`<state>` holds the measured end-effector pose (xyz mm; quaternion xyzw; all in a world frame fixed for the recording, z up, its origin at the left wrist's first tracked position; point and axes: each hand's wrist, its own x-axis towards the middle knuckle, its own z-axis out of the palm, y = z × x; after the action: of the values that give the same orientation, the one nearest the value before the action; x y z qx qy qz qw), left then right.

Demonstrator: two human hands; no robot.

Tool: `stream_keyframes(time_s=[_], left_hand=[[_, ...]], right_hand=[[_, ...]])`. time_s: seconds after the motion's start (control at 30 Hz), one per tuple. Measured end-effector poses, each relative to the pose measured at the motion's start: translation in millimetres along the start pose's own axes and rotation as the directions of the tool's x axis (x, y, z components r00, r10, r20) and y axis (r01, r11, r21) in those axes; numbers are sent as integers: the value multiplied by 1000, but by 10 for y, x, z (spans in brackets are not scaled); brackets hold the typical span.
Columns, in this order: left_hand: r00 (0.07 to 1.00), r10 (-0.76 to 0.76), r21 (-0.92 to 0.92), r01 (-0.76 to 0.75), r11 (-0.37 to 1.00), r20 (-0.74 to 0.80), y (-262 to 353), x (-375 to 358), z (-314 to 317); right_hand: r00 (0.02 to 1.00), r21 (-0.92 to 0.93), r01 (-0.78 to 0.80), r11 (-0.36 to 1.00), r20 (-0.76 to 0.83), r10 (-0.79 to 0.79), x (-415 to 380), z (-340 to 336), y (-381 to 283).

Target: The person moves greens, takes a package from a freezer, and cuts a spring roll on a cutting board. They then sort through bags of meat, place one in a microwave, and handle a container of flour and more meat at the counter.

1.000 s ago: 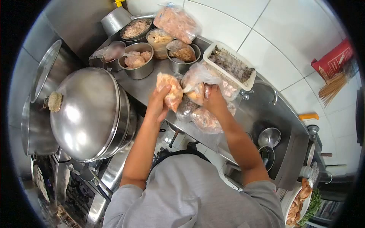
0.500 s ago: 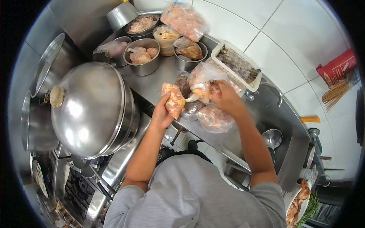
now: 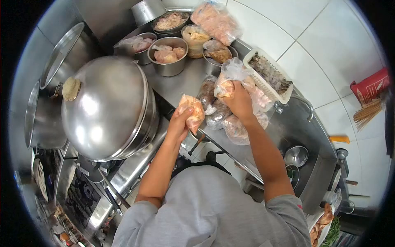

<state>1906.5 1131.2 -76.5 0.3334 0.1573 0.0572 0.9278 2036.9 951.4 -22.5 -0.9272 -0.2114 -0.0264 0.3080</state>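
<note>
My left hand [image 3: 180, 122] is closed around a small clear bag of pinkish-orange raw meat [image 3: 192, 111], held over the counter's front edge. To the right, my right hand [image 3: 238, 99] grips another bag of meat [image 3: 224, 87], fingers wrapped over its top. Beneath and beside it lie more plastic bags: a dark brown one [image 3: 206, 91], a greyish one [image 3: 218, 115] and a large pink one [image 3: 238, 131]. A white basket of greyish seafood [image 3: 268, 74] sits behind my right hand.
A big domed steel pot [image 3: 105, 109] stands at left, above a stove [image 3: 84, 195]. Steel bowls of meat [image 3: 168, 68] and a large meat bag [image 3: 216, 22] line the back. At right are a faucet [image 3: 306, 105] and a sink holding a steel bowl [image 3: 296, 155].
My right hand has moved slightly left and closed over the meat bag. The bag in my left hand has turned, with my thumb now across it. The camera view has shifted.
</note>
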Motion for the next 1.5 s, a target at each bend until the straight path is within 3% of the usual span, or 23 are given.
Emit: stream_keyframes(time_s=[0.1, 0.2, 0.27, 0.37, 0.47, 0.53, 0.57, 0.63, 0.7, 0.77, 0.83, 0.9, 1.03, 1.07, 1.13, 1.2, 1.23, 1.27, 1.37, 1.4, 1.43, 1.47, 1.5], left_hand=[[999, 41, 40, -40, 998, -17, 14, 22, -20], [998, 59, 48, -57, 997, -31, 14, 45, -19], [998, 53, 63, -52, 997, -22, -24, 151, -27], [977, 156, 95, -143, 985, -144, 24, 349, -47], [945, 279, 186, -247, 951, -172, 170, 663, -19], [921, 332, 501, -192, 844, -206, 261, 942, -81], [922, 330, 500, -192, 844, -204, 271, 1062, -146], [953, 290, 793, -106, 600, -92, 194, 1308, -330], [945, 319, 837, -121, 534, -67, 92, 1323, -322], [661, 682, 946, -281, -162, 313, 31, 1098, 63], [760, 510, 890, -455, -26, 403, 36, 728, 675], [751, 389, 833, -547, -86, 534, -118, 586, 1000], [871, 210, 893, -412, -181, 444, -337, 572, 1103], [841, 243, 874, -480, -76, 483, -367, 697, 999], [815, 275, 840, -540, 42, 510, -388, 844, 827], [911, 193, 901, -398, 171, 365, -357, 948, 707], [910, 191, 900, -401, 171, 369, -392, 977, 698], [878, 243, 886, -449, 118, 413, -433, 989, 676], [827, 329, 880, -475, -24, 455, -397, 861, 757], [811, 361, 885, -454, -106, 460, -369, 791, 781], [812, 362, 886, -451, -111, 458, -352, 765, 766], [832, 342, 891, -452, -40, 437, -326, 756, 757], [852, 319, 894, -447, 32, 415, -310, 750, 744]], right_hand=[[987, -80, 133, 988, -77, -139, -41, -48, -18], [991, -130, 118, 984, 74, -109, -132, -232, 61], [937, -44, 347, 937, 61, -344, -153, -255, 287], [916, -139, 346, 928, -166, -366, -72, -363, 448], [919, -371, 278, 886, -164, -357, 40, -313, 629], [946, -312, 199, 929, -186, -265, 117, -358, 498], [965, -245, 118, 962, -199, -169, 142, -348, 425], [972, -193, 75, 978, -206, -115, 201, -186, 408], [975, -140, 39, 989, -212, -68, 308, -54, 534], [984, -262, 69, 963, -140, -109, 431, 36, 725], [996, -192, -5, 981, -88, -13, 526, -139, 556], [996, -133, -88, 987, -21, 86, 473, -360, 320], [957, -4, -184, 983, 226, 180, 517, -635, 296], [924, 168, -181, 969, 366, 109, 533, -736, 473], [832, 544, -360, 758, 554, -2, 407, -863, 567], [789, 575, -534, 620, 602, 123, 279, -806, 735], [723, 586, -670, 455, 655, 220, 250, -789, 801], [722, 586, -671, 453, 655, 222, 214, -753, 860], [819, 520, -568, 638, 435, 374, 97, -756, 709], [898, 178, -433, 884, 171, 406, 28, -818, 621], [952, -245, -306, 920, -81, 295, -34, -843, 571], [954, -243, -301, 922, -80, 290, -98, -800, 576], [980, -225, -108, 968, -185, 66, -179, -748, 547]])
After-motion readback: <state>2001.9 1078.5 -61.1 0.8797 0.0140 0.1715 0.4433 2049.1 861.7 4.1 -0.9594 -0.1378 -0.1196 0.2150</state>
